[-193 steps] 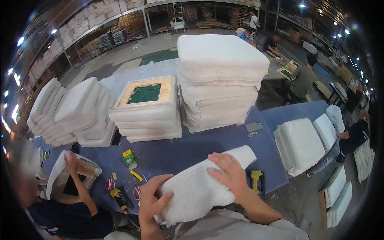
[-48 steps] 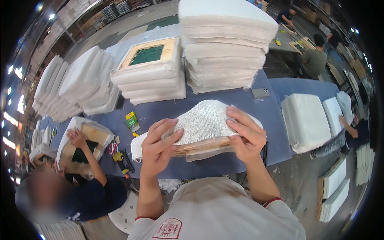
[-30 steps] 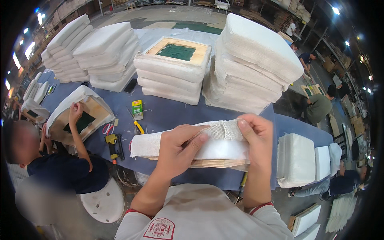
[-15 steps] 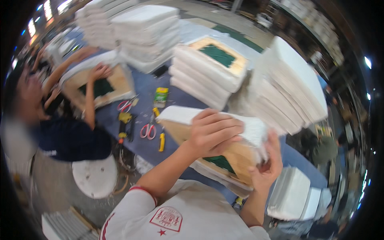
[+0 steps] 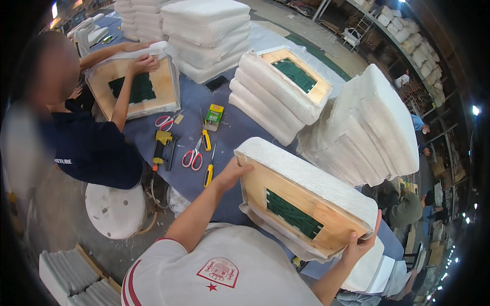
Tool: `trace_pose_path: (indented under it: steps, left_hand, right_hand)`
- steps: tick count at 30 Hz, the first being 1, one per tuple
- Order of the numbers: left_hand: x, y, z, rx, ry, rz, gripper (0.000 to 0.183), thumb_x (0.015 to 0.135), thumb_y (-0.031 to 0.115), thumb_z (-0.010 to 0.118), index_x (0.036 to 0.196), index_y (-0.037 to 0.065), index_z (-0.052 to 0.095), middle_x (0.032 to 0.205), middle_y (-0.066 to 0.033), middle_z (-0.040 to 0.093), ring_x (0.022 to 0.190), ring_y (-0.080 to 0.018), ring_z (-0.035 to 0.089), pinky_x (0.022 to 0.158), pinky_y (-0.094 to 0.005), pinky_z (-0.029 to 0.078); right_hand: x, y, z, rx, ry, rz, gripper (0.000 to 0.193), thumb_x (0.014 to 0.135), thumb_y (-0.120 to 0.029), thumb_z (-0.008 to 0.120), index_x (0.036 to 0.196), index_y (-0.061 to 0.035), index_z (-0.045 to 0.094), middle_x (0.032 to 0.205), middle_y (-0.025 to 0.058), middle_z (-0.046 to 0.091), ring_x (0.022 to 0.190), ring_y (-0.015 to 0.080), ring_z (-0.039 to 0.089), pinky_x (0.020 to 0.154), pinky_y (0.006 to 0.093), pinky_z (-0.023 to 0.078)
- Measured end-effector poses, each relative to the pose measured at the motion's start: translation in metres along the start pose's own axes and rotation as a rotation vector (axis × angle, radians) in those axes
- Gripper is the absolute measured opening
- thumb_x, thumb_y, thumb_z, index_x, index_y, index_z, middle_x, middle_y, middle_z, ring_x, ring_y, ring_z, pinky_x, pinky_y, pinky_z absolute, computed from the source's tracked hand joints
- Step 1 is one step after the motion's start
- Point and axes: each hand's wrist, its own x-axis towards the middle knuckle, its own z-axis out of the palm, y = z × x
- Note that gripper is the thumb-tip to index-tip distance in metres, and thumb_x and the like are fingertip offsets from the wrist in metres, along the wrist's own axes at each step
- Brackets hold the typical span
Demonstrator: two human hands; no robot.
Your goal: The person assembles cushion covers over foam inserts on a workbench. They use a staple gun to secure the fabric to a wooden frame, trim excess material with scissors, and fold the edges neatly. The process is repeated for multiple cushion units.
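Observation:
A chair seat pad is tilted up in front of me, its plywood underside facing me and its white fabric side on the far edge. Green webbing shows through the rectangular opening in the wood. My left hand grips the pad's left end, thumb on the plywood. At the right end my right hand clasps the corner, with its thumb on the wood and fingers behind the fabric. Loose fabric hangs along the near lower edge.
Scissors, yellow screwdrivers, a staple gun and a green-yellow box lie on the blue table. White pads are stacked beyond. At left, a co-worker's hands hold another pad; a round stool stands below.
My left hand has moved from the pad's fabric edge to its left end. The pad has turned so more of its plywood underside shows. My right hand has shifted lower on the right corner.

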Motion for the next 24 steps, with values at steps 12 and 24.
trace_pose_path:
  steps: [12,24]
  left_hand:
    - [-0.018,0.162,0.208,1.184,-0.061,0.754,0.098,0.054,0.048,0.105,0.132,0.004,0.065,0.118,-0.0142,0.069,0.111,-0.0372,0.064,0.103,-0.047,0.044]
    - [-0.041,0.136,0.26,1.33,-0.1,0.787,0.094,0.066,0.052,0.096,0.137,0.001,0.061,0.121,-0.0147,0.068,0.114,-0.0359,0.064,0.104,-0.05,0.041]
  right_hand:
    - [-0.009,0.053,-0.019,-0.525,-0.305,0.418,0.07,0.115,-0.056,0.044,0.156,-0.0006,0.053,0.154,0.0231,0.057,0.146,0.0417,0.05,0.125,0.048,0.033]
    - [0.059,-0.093,0.087,-0.311,-0.341,-0.369,0.09,0.096,-0.055,0.071,0.157,0.0059,0.046,0.15,0.0277,0.058,0.136,0.0465,0.057,0.118,0.0527,0.041]
